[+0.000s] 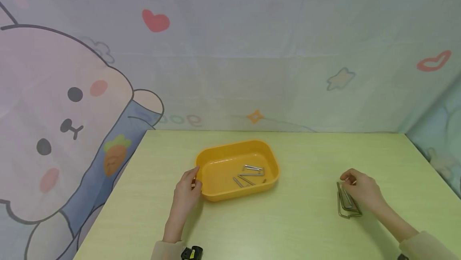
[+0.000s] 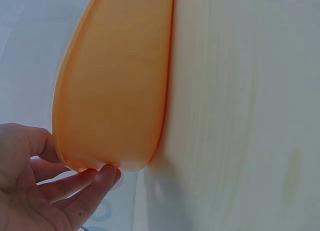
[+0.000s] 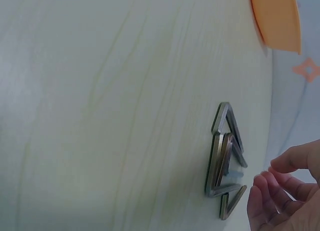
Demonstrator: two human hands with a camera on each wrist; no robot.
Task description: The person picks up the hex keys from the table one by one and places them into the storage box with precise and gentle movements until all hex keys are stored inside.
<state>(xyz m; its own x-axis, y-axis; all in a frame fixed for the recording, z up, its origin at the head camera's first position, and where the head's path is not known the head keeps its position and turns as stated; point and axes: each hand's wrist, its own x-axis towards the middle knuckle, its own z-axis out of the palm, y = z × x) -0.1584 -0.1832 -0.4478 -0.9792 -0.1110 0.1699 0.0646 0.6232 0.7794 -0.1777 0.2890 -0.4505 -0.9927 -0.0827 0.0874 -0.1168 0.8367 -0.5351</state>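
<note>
My left hand holds the left end of a yellow tray, fingertips at its rim and end wall. Seen from the left wrist, fingers and thumb meet the outer wall of the tray. Several silver L-shaped hex keys lie inside, toward its right half. Far to the right, my right hand hovers at a small pile of darker hex keys. Its fingers are loosely curled beside the hex keys, thumb close to the index finger, with nothing visible between them.
Both the tray and the pile stand on a pale wooden table, with a wide stretch of tabletop between them. A printed cloth with hearts and a cartoon animal hangs behind the table's back edge.
</note>
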